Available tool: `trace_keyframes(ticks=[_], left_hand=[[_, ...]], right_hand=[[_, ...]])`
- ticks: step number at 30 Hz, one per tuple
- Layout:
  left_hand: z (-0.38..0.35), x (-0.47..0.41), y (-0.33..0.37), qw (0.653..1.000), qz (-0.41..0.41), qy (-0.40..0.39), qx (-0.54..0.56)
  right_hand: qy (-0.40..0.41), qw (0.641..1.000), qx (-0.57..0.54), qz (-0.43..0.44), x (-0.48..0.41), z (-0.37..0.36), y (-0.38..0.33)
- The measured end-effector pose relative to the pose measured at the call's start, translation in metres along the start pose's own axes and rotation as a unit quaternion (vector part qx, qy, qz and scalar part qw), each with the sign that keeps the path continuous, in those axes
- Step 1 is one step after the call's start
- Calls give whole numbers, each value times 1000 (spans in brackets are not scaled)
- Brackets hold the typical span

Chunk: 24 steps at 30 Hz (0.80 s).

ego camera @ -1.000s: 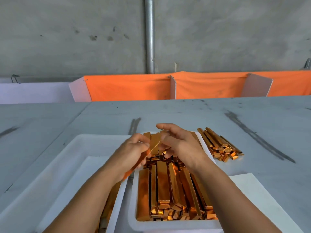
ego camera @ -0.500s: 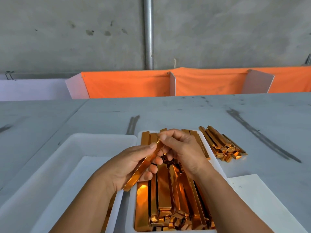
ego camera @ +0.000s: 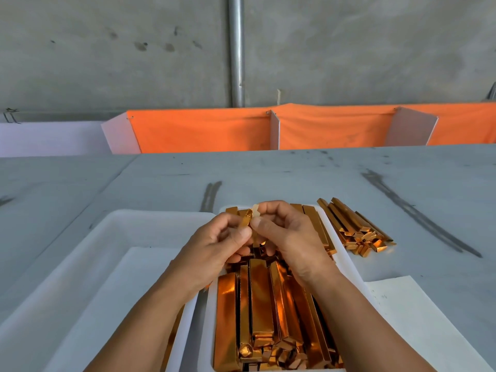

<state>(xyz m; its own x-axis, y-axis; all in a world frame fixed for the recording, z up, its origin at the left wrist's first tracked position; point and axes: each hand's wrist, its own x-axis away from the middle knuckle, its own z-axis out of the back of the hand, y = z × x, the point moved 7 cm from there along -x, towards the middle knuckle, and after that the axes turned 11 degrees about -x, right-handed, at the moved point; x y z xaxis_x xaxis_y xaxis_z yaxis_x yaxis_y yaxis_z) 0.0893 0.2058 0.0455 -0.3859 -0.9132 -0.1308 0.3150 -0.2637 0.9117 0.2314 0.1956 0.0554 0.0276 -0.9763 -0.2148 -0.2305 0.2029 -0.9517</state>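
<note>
You hold one narrow copper-gold foil carton [ego camera: 244, 220] between both hands, lifted just above the far end of the tray below them. Your left hand [ego camera: 214, 248] grips its length with curled fingers and thumb. Your right hand [ego camera: 291, 238] pinches the carton's far end, where a pale inner flap [ego camera: 255, 211] sticks up between thumb and forefinger. The two hands are close together, thumbs almost touching. Directly beneath them, running back toward your body, lies a white rectangular plastic tray [ego camera: 349, 267] packed with more glossy gold cartons [ego camera: 260, 299] lying lengthwise, their open ends jumbled at the near end. Left of your left hand sits a larger white tray [ego camera: 150, 214], just beside the first. Right of your right hand, a small heap of gold cartons [ego camera: 354, 232] rests on the grey surface [ego camera: 268, 178]. Nearer to you on that side lies a white sheet of paper [ego camera: 418, 323]. Beyond the hands an orange cloth [ego camera: 201, 130] hangs along the far edge.
</note>
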Motion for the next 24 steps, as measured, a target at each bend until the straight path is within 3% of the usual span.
trace_keyframes(ticks=[13,15,18,24], left_hand=[[-12,7,1,996,37,-84,24],[-4,5,2,999,9,-15,-48],[9,6,6,975,-26,91,-199],[6,9,10,914,-51,133,-381]], right_hand=[[26,1000,-13,-10,2,5,-3],[77,997,1,-7,2,12,-2],[139,990,35,-3,3,20,-1],[167,982,86,-1,3,22,1]])
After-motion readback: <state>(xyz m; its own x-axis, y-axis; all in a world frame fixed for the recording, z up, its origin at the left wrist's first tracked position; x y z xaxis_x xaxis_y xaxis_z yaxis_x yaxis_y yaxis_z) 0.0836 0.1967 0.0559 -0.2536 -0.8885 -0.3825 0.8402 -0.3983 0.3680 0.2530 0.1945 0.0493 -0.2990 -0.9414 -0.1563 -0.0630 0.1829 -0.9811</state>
